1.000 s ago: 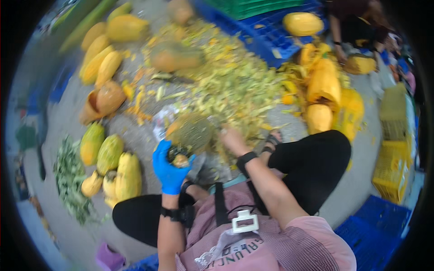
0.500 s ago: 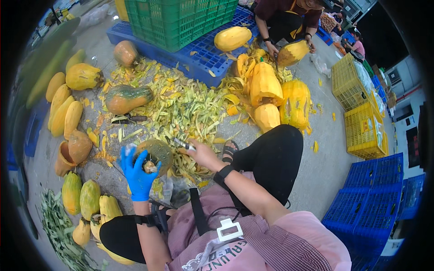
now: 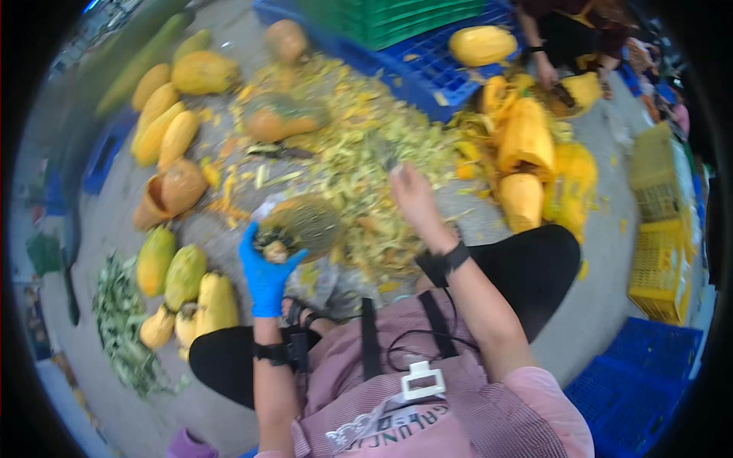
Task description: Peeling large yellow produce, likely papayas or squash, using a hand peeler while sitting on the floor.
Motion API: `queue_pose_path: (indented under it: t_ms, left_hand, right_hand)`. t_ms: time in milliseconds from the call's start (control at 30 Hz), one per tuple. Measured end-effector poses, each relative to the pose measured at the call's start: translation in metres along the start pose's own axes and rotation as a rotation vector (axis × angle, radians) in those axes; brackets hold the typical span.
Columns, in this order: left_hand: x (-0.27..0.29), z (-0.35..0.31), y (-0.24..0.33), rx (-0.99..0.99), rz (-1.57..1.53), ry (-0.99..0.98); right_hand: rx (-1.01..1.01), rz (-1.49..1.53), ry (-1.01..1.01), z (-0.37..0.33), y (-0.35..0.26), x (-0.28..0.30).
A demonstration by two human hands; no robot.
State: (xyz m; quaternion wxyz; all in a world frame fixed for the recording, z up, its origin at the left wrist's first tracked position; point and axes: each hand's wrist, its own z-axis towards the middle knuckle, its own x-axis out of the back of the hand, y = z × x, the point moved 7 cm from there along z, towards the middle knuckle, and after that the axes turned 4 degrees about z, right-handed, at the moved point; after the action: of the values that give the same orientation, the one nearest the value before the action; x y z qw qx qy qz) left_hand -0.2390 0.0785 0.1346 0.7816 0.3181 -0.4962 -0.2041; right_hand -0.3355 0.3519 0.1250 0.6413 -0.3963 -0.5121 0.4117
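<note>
The left hand's gloved fingers grip a green-orange pumpkin by its stem end, beside scattered peelings; the right hand clasps a blurred tool, apart. Peeling seems in hand; another stroke calls for tool against rind.

The light is fairly bright, soft and even, its source out of view; shadows under the legs are faint; motion blur softens most of the scene, smearing the right hand and its tool, and running the peelings together; the checked apron looks crisper; a hazy smear veils the upper left; all 4 corners go black, and the yellow crates bend near the rim.
</note>
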Motion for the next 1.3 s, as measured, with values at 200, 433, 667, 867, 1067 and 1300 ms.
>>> queue_pose_path:
  t_ms: [200,433,667,867,1067,1300]
  left_hand:
    - [0.022,-0.024,-0.028,0.210,-0.098,-0.102]
    - [0.019,-0.050,-0.042,0.433,-0.480,-0.100]
    - [0.023,-0.053,-0.034,0.330,-0.262,-0.136]
    - [0.023,-0.050,-0.029,0.376,-0.338,-0.136]
    - [0.015,-0.064,-0.033,0.413,-0.508,-0.125]
    - [0.021,-0.079,-0.040,0.329,-0.324,-0.159]
  right_hand:
    - [-0.060,-0.165,-0.514,-0.104,-0.053,-0.110]
    - [0.108,-0.129,-0.539,-0.127,-0.059,-0.120]
    - [0.219,-0.144,-0.602,-0.129,-0.068,-0.127]
    - [0.226,-0.158,-0.521,-0.122,-0.054,-0.134]
    - [0.074,-0.387,-0.323,-0.095,-0.004,-0.094]
    - [0.125,-0.193,-0.571,-0.120,-0.033,-0.127]
